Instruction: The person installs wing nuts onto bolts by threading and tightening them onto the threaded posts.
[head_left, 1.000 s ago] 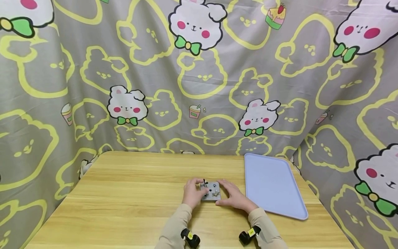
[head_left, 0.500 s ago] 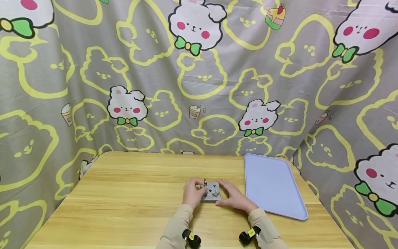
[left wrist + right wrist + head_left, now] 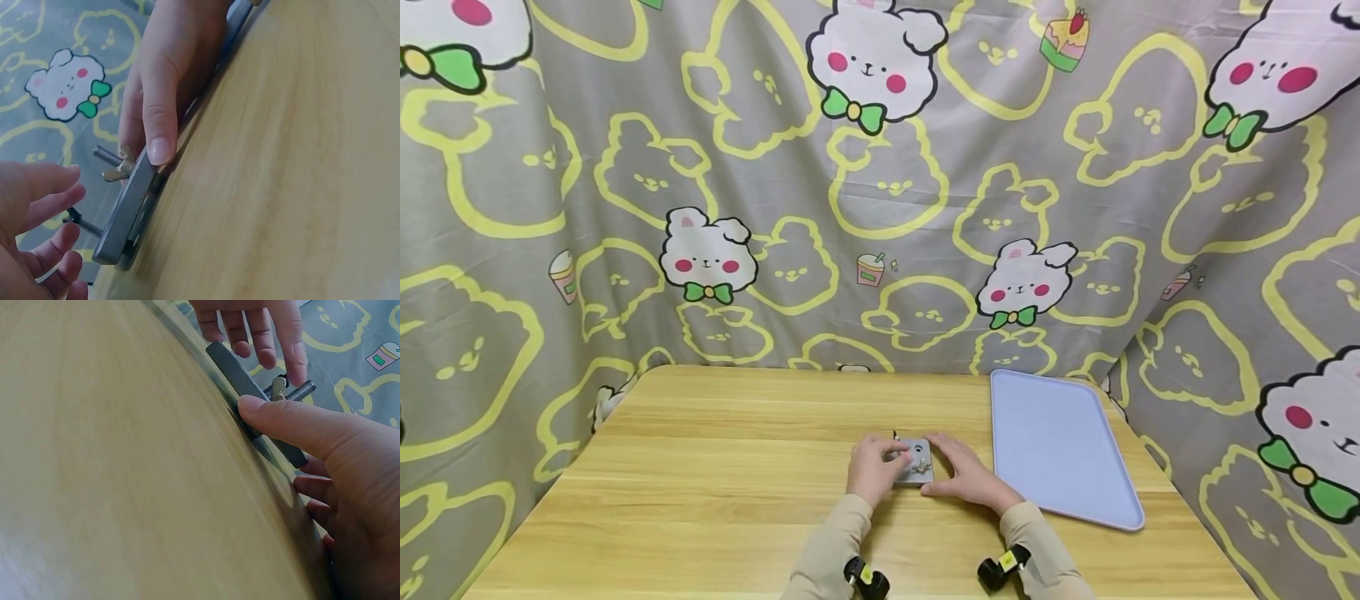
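Note:
A small grey metal plate [image 3: 927,451] with holes lies on the table in front of me. A wing nut [image 3: 123,167] sits on a threaded bolt rising from the plate; a thin post with a black top [image 3: 74,216] stands near its other end. My right hand [image 3: 967,477] grips the plate's right side, its thumb on the near edge, as the right wrist view shows. My left hand [image 3: 873,469] hovers over the left part, fingers loosely bent around the black-topped post and seemingly apart from it. That hand hides part of the plate in the head view.
A pale blue tray [image 3: 1060,450] lies on the right side of the wooden table [image 3: 700,467]. Patterned curtain [image 3: 805,183] hangs behind the table and along both sides. Each forearm wears a small black camera.
My left hand has shifted a little to the right over the plate, and its thumb now covers more of the holes. The right hand and plate have stayed nearly still.

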A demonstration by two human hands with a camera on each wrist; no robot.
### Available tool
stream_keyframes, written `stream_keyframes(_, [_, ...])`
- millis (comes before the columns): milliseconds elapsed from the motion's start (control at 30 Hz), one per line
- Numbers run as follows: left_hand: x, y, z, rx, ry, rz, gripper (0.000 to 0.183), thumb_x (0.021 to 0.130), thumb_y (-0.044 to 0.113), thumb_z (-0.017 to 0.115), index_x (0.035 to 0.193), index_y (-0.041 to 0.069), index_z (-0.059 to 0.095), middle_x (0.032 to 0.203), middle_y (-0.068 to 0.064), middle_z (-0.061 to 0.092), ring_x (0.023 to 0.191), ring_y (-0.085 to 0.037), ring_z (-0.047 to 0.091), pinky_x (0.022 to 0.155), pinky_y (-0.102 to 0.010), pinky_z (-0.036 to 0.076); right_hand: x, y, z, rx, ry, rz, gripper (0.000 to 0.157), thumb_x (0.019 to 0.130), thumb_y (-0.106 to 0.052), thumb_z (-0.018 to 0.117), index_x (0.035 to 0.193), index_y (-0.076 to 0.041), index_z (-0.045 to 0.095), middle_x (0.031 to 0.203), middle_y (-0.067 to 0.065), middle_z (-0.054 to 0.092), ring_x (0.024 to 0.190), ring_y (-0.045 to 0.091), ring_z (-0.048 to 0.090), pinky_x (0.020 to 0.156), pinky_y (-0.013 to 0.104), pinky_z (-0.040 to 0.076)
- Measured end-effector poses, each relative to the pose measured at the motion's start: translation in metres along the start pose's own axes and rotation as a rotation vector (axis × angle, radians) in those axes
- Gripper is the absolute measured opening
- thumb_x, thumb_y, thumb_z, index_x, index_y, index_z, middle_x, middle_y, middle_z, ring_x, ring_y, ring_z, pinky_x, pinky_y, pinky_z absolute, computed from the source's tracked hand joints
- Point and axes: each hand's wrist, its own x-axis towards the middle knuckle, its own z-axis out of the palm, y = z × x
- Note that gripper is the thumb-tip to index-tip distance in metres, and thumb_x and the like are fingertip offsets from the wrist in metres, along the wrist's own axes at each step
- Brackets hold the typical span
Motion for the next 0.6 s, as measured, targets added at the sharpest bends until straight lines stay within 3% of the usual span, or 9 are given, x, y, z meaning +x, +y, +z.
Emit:
stream_keyframes(267, [0.0005, 0.0027, 0.0003, 0.015, 0.001, 0.021, 0.030, 0.082, 0.022, 0.076, 0.111, 0.012, 0.073, 0.101, -0.010, 0.064, 0.097, -0.024, 0.056, 0.080, -0.041, 0.046, 0.0004, 0.0002, -0.0002, -0.001, -0.001, -0.002, 0.092, 0.079, -0.048, 0.076, 0.151, -0.008, 0.034, 0.156, 0.024, 0.030, 0.146, 0.046, 0.021, 0.114, 0.070, 0.016])
stream_keyframes(600, [0.0022, -0.0015, 0.0013, 0.037, 0.044, 0.002, 0.024, 0.081, 0.019, 0.077, 0.104, 0.014, 0.074, 0.100, -0.008, 0.064, 0.095, -0.024, 0.057, 0.079, -0.043, 0.047, 0.0009, 0.0001, 0.0005, -0.002, 0.011, 0.002, 0.092, 0.078, -0.048, 0.077, 0.151, -0.009, 0.035, 0.156, 0.023, 0.030, 0.145, 0.046, 0.023, 0.113, 0.070, 0.018])
